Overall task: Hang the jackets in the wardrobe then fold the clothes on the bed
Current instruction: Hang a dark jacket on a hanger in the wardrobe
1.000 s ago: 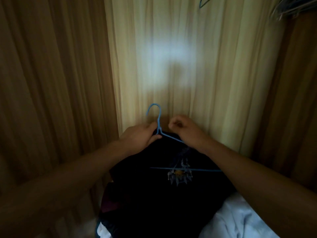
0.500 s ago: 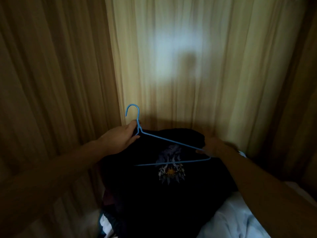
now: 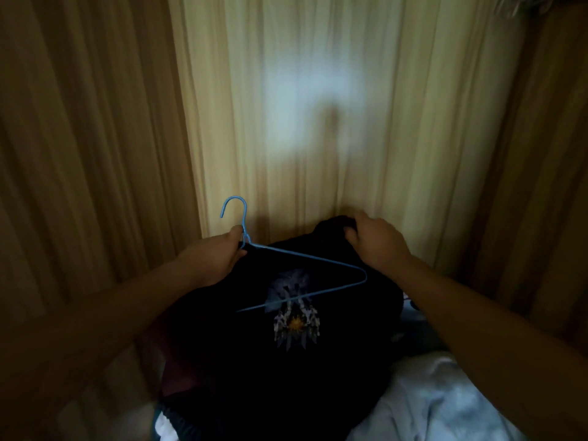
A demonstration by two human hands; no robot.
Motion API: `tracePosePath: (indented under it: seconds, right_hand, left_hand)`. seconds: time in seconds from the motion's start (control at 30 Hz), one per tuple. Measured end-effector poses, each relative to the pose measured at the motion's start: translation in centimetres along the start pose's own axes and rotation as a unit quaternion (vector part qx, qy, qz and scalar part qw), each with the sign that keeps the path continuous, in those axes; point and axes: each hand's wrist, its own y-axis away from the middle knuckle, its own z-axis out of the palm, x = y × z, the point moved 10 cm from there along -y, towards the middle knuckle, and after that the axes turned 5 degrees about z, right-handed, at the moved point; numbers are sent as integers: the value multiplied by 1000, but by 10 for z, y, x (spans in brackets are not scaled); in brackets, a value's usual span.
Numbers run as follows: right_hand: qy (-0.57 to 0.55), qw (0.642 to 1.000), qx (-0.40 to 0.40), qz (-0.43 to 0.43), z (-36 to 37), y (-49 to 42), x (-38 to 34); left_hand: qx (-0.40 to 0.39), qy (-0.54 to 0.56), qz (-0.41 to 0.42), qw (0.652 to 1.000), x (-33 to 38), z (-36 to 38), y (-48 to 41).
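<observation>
A black garment (image 3: 286, 370) with a pale printed emblem on it lies bunched in front of me in dim light. On top of it lies a blue wire hanger (image 3: 305, 275), hook pointing up. My left hand (image 3: 213, 253) grips the hanger at the neck just below the hook. My right hand (image 3: 375, 240) grips the garment's upper edge, to the right of the hanger and apart from it. The hanger's wire triangle shows in front of the fabric.
Brown and cream curtains (image 3: 318, 106) hang close ahead and on both sides. White bedding or cloth (image 3: 445, 402) lies at the lower right. Some wire hangers (image 3: 525, 3) show faintly at the top right corner.
My right hand left the hanger's arm and went up and right to the garment's top edge. The hanger tilted, with its right corner lower, while my left hand kept its hold.
</observation>
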Motion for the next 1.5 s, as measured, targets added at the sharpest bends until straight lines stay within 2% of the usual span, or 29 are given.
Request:
tracePosePath:
  seconds: [0.1,0.27,0.43,0.53,0.67,0.77,1.07,1.17,1.3,1.4,1.5]
  right_hand:
    - [101,994,34,-29,-47,-8,-12]
    - [222,973,59,-25,-111,-19,-13]
    - [260,963,68,0,-141,-28,-44]
    - [239,968,81,3,-145,-30,-77]
    - [105,991,69,54,-146,-31,-81]
    - [36,994,72,74,-142,-29,-83]
    - [-8,994,87,72,-146,-35,-96]
    - [-18,992,121,43,-161,-37,-101]
    - [4,991,130,37,-163,-31,-93]
    - [28,991,81,104,-139,-23,-62]
    - [-5,984,-12,179,-95,-2,-22]
  left_hand:
    - [8,-20,7,1000,0,-27,-13]
    - [28,-76,-22,996,-6,-89,-21]
    - [116,-177,-54,976,28,-137,-27]
    - [155,-168,-51,972,57,-152,-32]
    - [127,-123,-64,982,63,-151,-27]
    - [122,-103,-18,987,81,-141,-14]
    - [101,-86,55,990,118,-123,3]
    - [93,-27,79,992,125,-115,9]
    - [66,166,105,978,126,-106,10]
    - [64,259,117,957,125,-102,5]
    - [50,264,99,958,115,-90,0]
